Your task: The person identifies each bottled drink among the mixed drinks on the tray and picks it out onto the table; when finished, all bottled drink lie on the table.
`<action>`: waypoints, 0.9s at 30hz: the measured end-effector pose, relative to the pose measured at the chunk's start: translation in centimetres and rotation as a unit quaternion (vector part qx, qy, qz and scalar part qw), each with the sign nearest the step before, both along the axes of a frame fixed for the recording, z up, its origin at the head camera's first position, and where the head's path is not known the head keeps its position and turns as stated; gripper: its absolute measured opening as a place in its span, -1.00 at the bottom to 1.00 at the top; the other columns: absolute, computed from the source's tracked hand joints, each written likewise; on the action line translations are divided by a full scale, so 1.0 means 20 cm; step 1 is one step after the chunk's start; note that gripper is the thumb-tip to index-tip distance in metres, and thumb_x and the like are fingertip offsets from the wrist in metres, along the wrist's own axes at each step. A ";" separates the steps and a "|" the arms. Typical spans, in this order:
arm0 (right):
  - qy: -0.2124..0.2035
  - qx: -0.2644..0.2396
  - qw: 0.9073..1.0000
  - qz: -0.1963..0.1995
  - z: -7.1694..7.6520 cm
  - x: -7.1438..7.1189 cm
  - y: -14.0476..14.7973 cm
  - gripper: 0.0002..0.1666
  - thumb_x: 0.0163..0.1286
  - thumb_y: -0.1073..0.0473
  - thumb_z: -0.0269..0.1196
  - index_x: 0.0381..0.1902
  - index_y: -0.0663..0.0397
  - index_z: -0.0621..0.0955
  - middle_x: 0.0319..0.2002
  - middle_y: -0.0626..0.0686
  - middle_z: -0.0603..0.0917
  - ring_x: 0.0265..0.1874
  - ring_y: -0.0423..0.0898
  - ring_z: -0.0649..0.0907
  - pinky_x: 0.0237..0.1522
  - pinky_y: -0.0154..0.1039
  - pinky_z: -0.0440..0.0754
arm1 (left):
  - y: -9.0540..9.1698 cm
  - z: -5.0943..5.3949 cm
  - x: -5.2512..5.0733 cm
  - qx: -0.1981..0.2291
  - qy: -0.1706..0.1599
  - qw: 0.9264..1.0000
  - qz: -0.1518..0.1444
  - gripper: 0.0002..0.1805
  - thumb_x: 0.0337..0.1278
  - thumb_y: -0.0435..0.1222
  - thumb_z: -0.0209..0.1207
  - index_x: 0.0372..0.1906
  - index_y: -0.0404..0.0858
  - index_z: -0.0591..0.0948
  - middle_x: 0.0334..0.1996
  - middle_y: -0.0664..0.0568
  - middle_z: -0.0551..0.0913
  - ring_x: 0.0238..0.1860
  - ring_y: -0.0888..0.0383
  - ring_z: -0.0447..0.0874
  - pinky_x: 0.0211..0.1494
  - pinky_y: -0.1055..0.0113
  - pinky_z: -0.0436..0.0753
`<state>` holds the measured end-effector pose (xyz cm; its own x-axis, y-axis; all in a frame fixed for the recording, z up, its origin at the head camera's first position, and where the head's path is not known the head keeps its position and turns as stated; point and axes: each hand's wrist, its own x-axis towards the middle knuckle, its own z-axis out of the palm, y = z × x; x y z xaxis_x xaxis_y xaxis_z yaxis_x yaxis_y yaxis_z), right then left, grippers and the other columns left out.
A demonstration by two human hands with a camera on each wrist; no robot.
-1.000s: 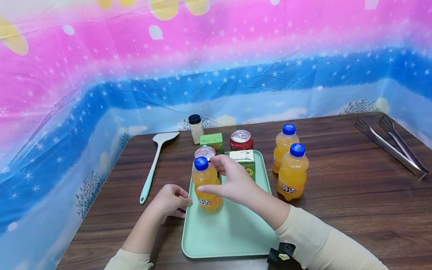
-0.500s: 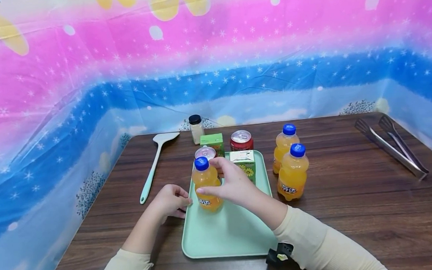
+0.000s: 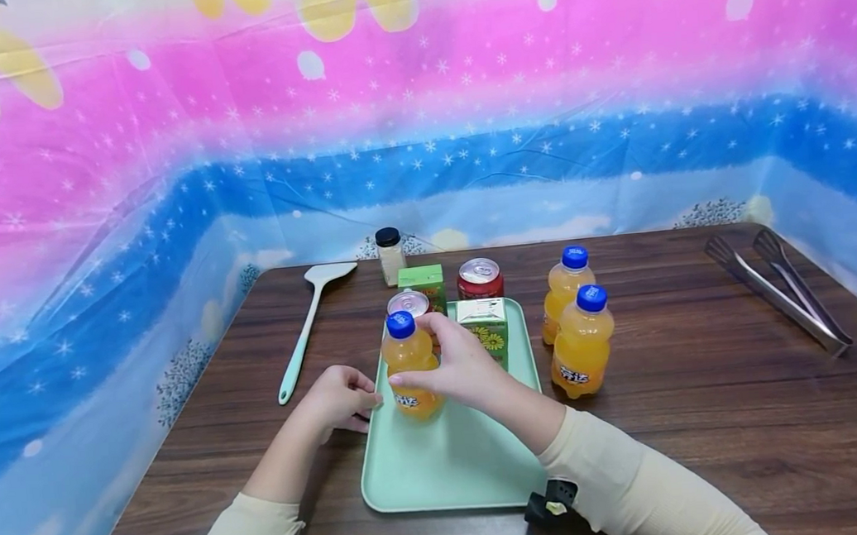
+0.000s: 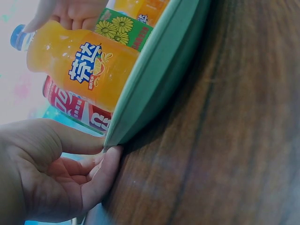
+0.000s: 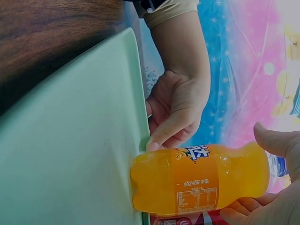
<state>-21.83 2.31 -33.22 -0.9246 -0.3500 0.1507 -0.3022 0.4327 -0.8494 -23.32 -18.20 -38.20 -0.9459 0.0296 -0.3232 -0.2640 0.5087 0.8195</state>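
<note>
On the left side of a pale green tray (image 3: 450,473) stands an orange soda bottle (image 3: 409,356) with a blue cap, upright. My right hand (image 3: 465,364) holds it around its upper part, thumb on the near side and fingers behind. In the right wrist view, the bottle's (image 5: 201,178) base meets the tray surface. My left hand (image 3: 339,400) pinches the tray's left rim between thumb and fingers, as the left wrist view shows of the same hand (image 4: 61,173). Behind the bottle are a red soda can (image 3: 408,304), partly hidden, and a green drink carton (image 3: 485,330).
Two more orange soda bottles (image 3: 582,348) stand right of the tray. Behind it are another green carton (image 3: 422,280), a red can (image 3: 479,279) and a black-capped jar (image 3: 391,258). A spatula (image 3: 305,334) lies left, metal tongs (image 3: 781,297) far right.
The right forearm has shifted very slightly to the left. Both hands keep their holds, and the bottle and tray stay in place.
</note>
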 end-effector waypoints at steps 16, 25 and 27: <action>-0.006 0.004 1.000 -0.008 0.01 0.00 -0.02 -0.28 0.06 0.05 0.46 0.12 0.06 0.39 -0.02 -0.02 0.53 -0.01 -0.08 0.55 0.01 -0.11 0.57 | 0.01 0.01 0.01 0.005 0.004 1.000 0.003 -0.87 0.10 -0.45 0.22 -0.29 -0.44 0.51 -0.41 -0.17 0.54 -0.44 0.04 0.58 -0.46 0.22 0.68; 0.007 -0.006 1.000 -0.006 0.00 0.00 -0.02 -0.30 0.06 0.05 0.46 0.11 0.05 0.39 -0.03 -0.03 0.54 -0.02 -0.09 0.55 0.00 -0.11 0.57 | 0.00 0.01 0.01 0.000 0.002 1.000 0.004 -0.87 0.10 -0.44 0.22 -0.29 -0.43 0.52 -0.40 -0.17 0.54 -0.43 0.03 0.58 -0.46 0.22 0.68; 0.010 -0.008 1.000 -0.006 0.00 0.00 -0.02 -0.30 0.06 0.06 0.45 0.11 0.05 0.39 -0.03 -0.03 0.53 -0.02 -0.09 0.55 0.00 -0.12 0.57 | 0.00 0.01 0.01 -0.001 0.001 1.000 0.005 -0.87 0.10 -0.44 0.22 -0.29 -0.43 0.52 -0.39 -0.17 0.54 -0.42 0.03 0.57 -0.46 0.22 0.68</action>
